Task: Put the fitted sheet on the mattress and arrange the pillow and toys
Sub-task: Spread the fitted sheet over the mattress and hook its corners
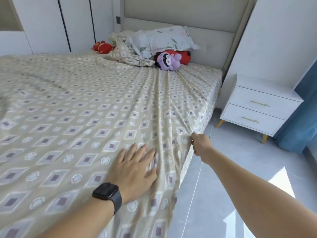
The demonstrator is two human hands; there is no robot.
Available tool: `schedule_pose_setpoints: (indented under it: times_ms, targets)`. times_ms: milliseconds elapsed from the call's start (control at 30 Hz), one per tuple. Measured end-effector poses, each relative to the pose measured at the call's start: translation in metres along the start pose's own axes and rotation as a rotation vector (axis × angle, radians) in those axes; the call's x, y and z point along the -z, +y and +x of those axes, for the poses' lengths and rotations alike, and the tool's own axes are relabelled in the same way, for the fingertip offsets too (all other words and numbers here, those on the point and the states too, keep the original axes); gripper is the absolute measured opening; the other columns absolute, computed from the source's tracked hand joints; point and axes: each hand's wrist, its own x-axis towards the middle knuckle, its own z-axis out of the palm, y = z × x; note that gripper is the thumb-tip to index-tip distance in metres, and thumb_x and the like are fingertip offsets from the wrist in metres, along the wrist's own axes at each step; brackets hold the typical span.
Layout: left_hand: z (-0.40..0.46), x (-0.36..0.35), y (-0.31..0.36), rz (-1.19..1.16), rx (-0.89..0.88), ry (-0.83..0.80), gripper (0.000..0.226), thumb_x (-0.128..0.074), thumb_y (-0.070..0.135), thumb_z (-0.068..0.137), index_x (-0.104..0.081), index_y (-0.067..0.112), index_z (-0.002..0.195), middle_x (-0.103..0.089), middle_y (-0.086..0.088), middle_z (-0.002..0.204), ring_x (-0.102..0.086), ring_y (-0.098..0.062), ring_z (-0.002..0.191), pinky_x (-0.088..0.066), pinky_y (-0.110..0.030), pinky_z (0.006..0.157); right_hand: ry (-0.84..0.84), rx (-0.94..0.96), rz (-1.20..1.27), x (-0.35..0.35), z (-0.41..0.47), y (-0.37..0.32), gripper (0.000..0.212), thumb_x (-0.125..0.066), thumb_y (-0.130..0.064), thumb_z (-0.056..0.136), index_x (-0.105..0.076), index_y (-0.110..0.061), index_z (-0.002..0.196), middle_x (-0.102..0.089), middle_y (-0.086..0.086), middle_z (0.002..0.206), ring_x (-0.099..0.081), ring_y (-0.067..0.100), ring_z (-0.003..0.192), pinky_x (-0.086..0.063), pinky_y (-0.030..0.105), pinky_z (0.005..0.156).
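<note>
A beige fitted sheet [77, 109] with a diamond pattern covers the mattress, with creases fanning from the right edge toward the headboard. My left hand [135, 167] lies flat and open on the sheet near the right edge, a dark watch on its wrist. My right hand [199, 145] pinches the sheet at the mattress's right side. A floral pillow [163, 40] leans on the headboard over a bunched part of the sheet [125, 54]. A purple plush toy [169, 61] and a red plush toy [184, 56] lie beneath the pillow. Another red toy [103, 47] sits at the far left corner.
A padded beige headboard [211, 36] stands at the back. A white two-drawer nightstand [257, 109] stands right of the bed, with a blue curtain [301, 109] beyond it. Grey tiled floor [231, 177] runs along the bed's right side. White wardrobe doors [51, 23] fill the far left.
</note>
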Motion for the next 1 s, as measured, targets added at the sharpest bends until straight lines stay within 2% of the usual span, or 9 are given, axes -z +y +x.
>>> schedule_pose_setpoints:
  times_ms: [133,200,367,500,567,633,733,867,1000]
  targets:
    - [0.021,0.002,-0.008,0.011,0.004,-0.052,0.067,-0.009,0.068,0.095,0.013,0.047,0.154,0.016,0.013,0.165,0.020,-0.012,0.151,0.006,-0.042,0.125,-0.034,-0.096,0.075,0.002,0.007,-0.001,0.030,-0.053,-0.038,0.098,-0.053,-0.011,0.085,-0.047,0.007,0.075,-0.030,0.018,0.050,-0.023,0.024,0.048]
    - [0.038,0.001,-0.011,0.009,0.029,-0.081,0.072,-0.005,0.077,0.090,0.017,0.050,0.152,0.019,0.012,0.165,0.022,-0.011,0.151,0.008,-0.042,0.124,-0.052,-0.111,0.083,0.001,0.014,-0.004,0.037,-0.054,-0.044,0.100,-0.048,-0.013,0.081,-0.043,0.005,0.071,-0.029,0.018,0.050,-0.023,0.024,0.046]
    - [0.069,0.001,-0.016,-0.008,0.103,-0.147,0.097,-0.005,0.098,0.071,0.021,0.050,0.151,0.022,0.012,0.164,0.025,-0.010,0.149,0.010,-0.042,0.124,-0.016,-0.001,0.042,0.006,0.025,-0.009,0.028,-0.046,-0.018,0.098,-0.041,-0.014,0.071,-0.036,0.005,0.064,-0.032,0.020,0.051,-0.027,0.026,0.047]
    - [0.085,0.002,-0.018,-0.027,0.150,-0.135,0.110,-0.007,0.104,0.063,0.020,0.046,0.152,0.025,0.011,0.163,0.027,-0.010,0.148,0.012,-0.041,0.123,0.117,-0.024,-0.107,0.042,0.014,0.041,0.029,-0.049,-0.021,0.092,-0.049,-0.013,0.064,-0.049,0.004,0.056,-0.037,0.020,0.051,-0.027,0.026,0.049]
    - [0.094,0.001,-0.019,-0.020,0.156,-0.131,0.112,-0.005,0.105,0.061,0.023,0.045,0.152,0.027,0.011,0.162,0.029,-0.011,0.148,0.013,-0.043,0.122,0.156,-0.056,-0.142,0.054,0.014,0.059,0.033,-0.050,-0.016,0.093,-0.048,-0.014,0.060,-0.046,-0.005,0.045,-0.038,0.020,0.048,-0.026,0.025,0.047]
    - [0.103,0.001,-0.023,-0.004,0.162,-0.125,0.115,-0.004,0.106,0.059,0.024,0.043,0.152,0.028,0.010,0.162,0.029,-0.012,0.148,0.013,-0.044,0.122,0.107,-0.062,-0.195,0.048,0.025,0.060,0.035,-0.051,-0.015,0.092,-0.045,-0.014,0.058,-0.043,-0.004,0.045,-0.035,0.020,0.048,-0.025,0.025,0.047]
    - [0.121,-0.002,-0.028,0.015,0.172,-0.097,0.113,0.000,0.105,0.060,0.026,0.044,0.151,0.028,0.011,0.162,0.027,-0.011,0.149,0.012,-0.045,0.123,0.026,-0.070,-0.201,0.034,0.051,0.045,0.033,-0.048,-0.021,0.092,-0.043,-0.014,0.060,-0.044,0.006,0.061,-0.034,0.021,0.055,-0.028,0.028,0.054]
    - [0.142,-0.008,-0.036,0.019,0.192,-0.076,0.109,0.004,0.103,0.062,0.023,0.044,0.152,0.024,0.012,0.163,0.023,-0.010,0.150,0.012,-0.045,0.123,0.122,-0.058,-0.074,0.027,0.105,0.001,0.033,-0.043,-0.034,0.094,-0.057,-0.009,0.076,-0.054,0.010,0.075,-0.045,0.025,0.061,-0.038,0.034,0.060]
    - [0.157,-0.013,-0.043,0.020,0.197,-0.044,0.099,0.008,0.098,0.067,0.023,0.047,0.151,0.023,0.014,0.163,0.021,-0.009,0.151,0.011,-0.045,0.123,0.116,-0.139,0.039,0.026,0.167,-0.041,0.049,-0.050,-0.058,0.093,-0.059,-0.011,0.082,-0.056,0.009,0.074,-0.052,0.025,0.060,-0.044,0.037,0.066]
